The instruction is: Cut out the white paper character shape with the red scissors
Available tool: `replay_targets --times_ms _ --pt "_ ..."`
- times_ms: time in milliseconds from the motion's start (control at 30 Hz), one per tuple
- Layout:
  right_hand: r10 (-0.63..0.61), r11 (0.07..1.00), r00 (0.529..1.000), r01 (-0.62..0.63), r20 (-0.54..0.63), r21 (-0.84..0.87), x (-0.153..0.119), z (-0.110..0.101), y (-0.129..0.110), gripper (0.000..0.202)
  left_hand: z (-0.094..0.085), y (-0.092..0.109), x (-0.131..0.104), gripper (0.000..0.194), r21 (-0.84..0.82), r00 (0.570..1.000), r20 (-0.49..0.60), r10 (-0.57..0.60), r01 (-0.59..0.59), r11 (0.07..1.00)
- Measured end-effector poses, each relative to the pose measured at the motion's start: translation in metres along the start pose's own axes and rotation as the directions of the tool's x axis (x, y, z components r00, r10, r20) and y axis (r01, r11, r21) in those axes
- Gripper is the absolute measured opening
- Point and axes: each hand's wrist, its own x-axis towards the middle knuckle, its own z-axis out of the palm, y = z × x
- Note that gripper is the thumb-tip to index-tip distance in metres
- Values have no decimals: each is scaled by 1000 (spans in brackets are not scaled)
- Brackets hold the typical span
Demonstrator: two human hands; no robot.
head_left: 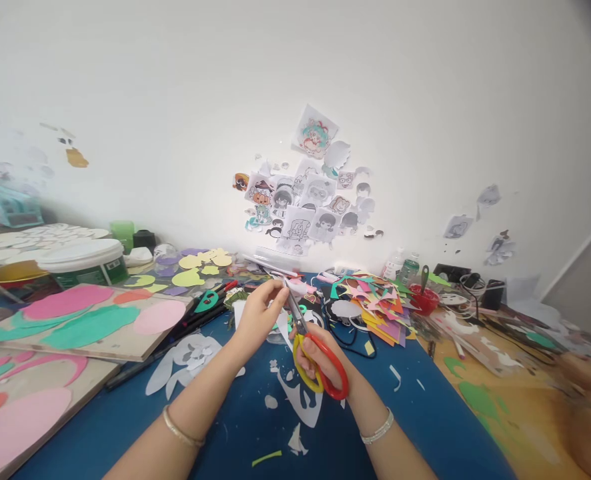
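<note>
My right hand (320,357) is wrapped round the scissors (297,316), with fingers through the red and yellow handles. The metal blades point up and away, their tips close to the fingers of my left hand (265,303). The fingers of my left hand are pinched together near the blade tips; what they grip is too small to name. White paper (282,325) shows just below and beside that hand. Under the scissors, a white paper cutout (303,400) and small scraps lie on the blue mat (245,427).
Boards with pink and green shapes (160,317) stand at the left, by a white-lidded tub (80,253). Coloured paper sheets (380,307) and a red cup (424,300) lie right of centre. Another person's blurred hand (588,380) is at the far right.
</note>
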Motion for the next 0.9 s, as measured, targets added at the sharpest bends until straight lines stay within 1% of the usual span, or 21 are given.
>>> replay_targets --times_ms 100,200,300,433,533,600,700,767,833,900 --pt "3 1000 1000 -3 15 0 0 1 0 44 -1 0 1 22 -35 1000 4 2 -2 999" --pt "8 1000 1000 -8 16 -3 1 0 0 43 -1 0 1 24 5 1000 12 8 -8 1000" --pt "13 1000 1000 -13 12 -13 2 -1 1 41 -1 0 0 22 45 1000 6 9 -9 999" --pt "23 999 1000 -23 8 -24 1 -2 1 40 -3 0 1 20 -25 1000 -3 -12 12 1000" --pt "34 999 999 -34 5 -28 1 -3 2 39 -6 1 1 21 -49 1000 -17 5 -6 999" --pt "42 999 999 -42 3 -30 2 -3 3 39 -9 2 2 21 -20 999 -17 35 -35 999" --pt "50 998 999 -50 -2 -30 3 -3 5 40 -12 2 3 21 111 993 -1 114 -113 987" --pt "56 998 998 -56 -8 -29 3 -4 7 40 -14 1 4 22 197 981 22 191 -192 961" --pt "60 998 998 -60 -13 -27 3 -5 8 40 -16 0 5 22 250 966 48 255 -259 933" --pt "62 998 998 -62 -20 -25 4 -5 9 40 -18 0 6 22 277 958 65 279 -286 917"
